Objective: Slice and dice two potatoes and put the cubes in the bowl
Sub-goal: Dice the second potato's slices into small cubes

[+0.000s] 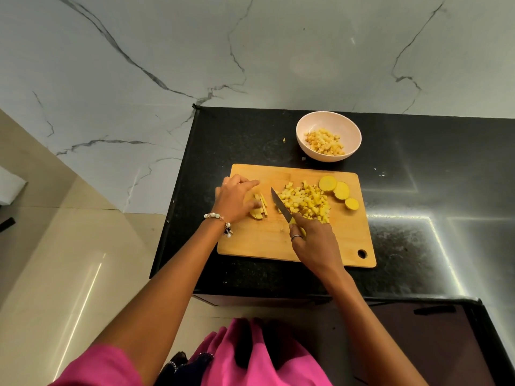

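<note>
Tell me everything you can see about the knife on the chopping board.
The small kitchen knife has a dark, pointed blade and a yellow handle, mostly hidden in the right hand that grips it. It slants across the rectangular wooden chopping board, tip pointing away from the person. The blade lies against the left edge of the pile of yellow potato cubes, apart from the potato strips under the left hand.

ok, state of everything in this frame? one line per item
left hand: holding down the potato strips
right hand: gripping the knife, blade tip on the board
cutting board: flat on the counter
potato cubes: heaped on the board
potato rounds: three, uncut, at the board's right
bowl: upright, partly filled with cubes
</note>
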{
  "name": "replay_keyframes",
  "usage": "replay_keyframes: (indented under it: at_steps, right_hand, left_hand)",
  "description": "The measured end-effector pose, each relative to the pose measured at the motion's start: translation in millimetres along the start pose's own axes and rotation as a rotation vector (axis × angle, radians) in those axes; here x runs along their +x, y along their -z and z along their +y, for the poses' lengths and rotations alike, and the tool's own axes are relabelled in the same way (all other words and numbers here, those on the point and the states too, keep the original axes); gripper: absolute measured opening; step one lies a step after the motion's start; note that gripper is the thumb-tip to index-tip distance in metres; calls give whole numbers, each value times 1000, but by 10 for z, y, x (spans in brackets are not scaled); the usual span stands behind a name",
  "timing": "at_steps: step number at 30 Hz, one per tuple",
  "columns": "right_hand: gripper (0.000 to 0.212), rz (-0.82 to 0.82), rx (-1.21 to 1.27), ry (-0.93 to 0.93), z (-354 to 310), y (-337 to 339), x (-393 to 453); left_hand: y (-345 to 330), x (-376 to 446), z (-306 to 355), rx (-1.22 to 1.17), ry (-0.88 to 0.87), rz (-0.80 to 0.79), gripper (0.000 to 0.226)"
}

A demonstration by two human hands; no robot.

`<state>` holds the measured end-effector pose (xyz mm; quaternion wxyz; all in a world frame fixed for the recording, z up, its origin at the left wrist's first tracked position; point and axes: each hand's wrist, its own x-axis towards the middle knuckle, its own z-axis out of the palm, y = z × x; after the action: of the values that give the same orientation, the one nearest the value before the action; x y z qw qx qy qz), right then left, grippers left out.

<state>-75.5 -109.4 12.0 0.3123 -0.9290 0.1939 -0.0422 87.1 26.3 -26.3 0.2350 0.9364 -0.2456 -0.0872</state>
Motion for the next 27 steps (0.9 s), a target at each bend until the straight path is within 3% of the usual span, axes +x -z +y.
replay_keyframes:
  at_steps: [3, 6, 15, 27]
  right_hand:
    - [40, 4, 5, 4, -7, -7, 17]
    - [40, -4, -1, -1, 14, -29, 27]
    - [40, 0, -9, -2, 24, -21, 57]
    - [39, -5, 29, -10, 39, -34, 87]
  left_hand:
    - [-3, -57, 44, 122, 7, -121, 81]
    - [-68, -109, 71, 160, -39, -123, 87]
    - [-148, -199, 122, 31, 9, -53, 83]
    - [-137, -199, 146, -26, -31, -48, 56]
